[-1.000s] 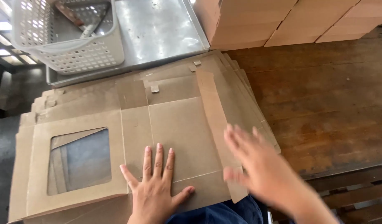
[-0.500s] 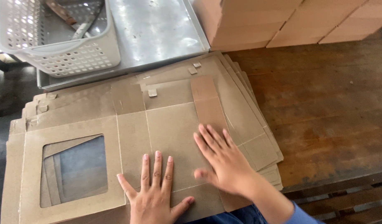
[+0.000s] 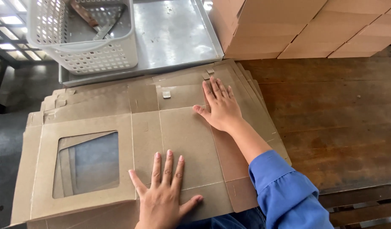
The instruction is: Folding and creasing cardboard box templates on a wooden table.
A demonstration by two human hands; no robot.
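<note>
A stack of flat brown cardboard box blanks [image 3: 98, 114] lies on a wooden table. The top blank has a square window cut-out [image 3: 87, 163] at the left. My left hand [image 3: 163, 191] rests flat on the near middle panel, fingers spread. My right hand [image 3: 219, 106] presses flat on a folded-over side flap [image 3: 227, 152] near the far edge of the top blank. My right arm wears a blue sleeve [image 3: 289, 195].
A white perforated plastic basket [image 3: 83, 34] stands on a metal tray [image 3: 174, 34] at the back left. Stacked closed cardboard boxes [image 3: 297, 25] line the back right. Dark wooden tabletop [image 3: 339, 114] extends to the right of the blanks.
My right hand slid along the folded flap from the near edge to the far end, pressing it flat. My left hand stayed in place.
</note>
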